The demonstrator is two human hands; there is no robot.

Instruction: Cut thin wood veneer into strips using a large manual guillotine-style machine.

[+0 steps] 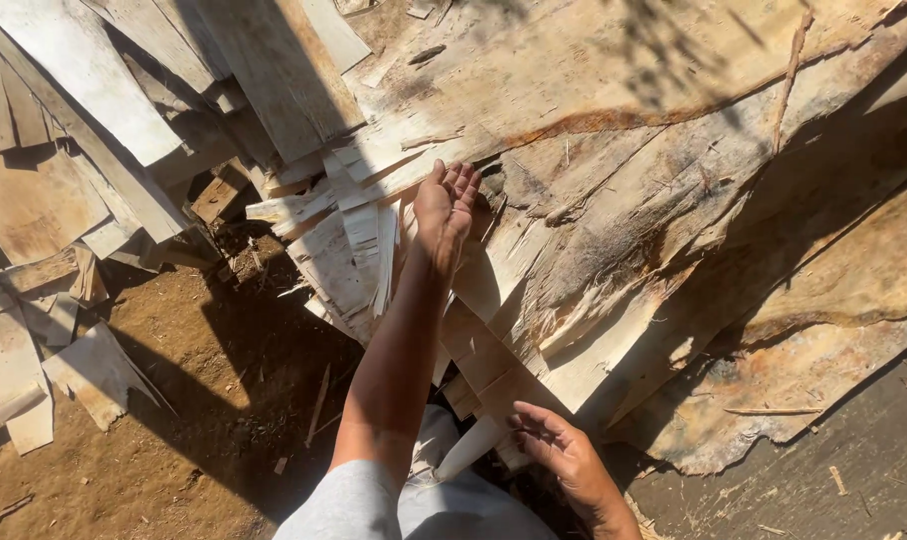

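**Veneer heap, both hands at its edge**

Sunlit dirt ground [174,440] carries our stock. Our left hand [444,210] lies flat on the torn wood sheets [614,200], fingers [462,185] together and straight, clamped on nothing. Our right hand [559,450], fingers spread and curled, touches the heap's lower edge, holding nothing. Beyond: loose narrow strips [359,230] just left of the left hand; scattered offcuts [34,370] well apart.
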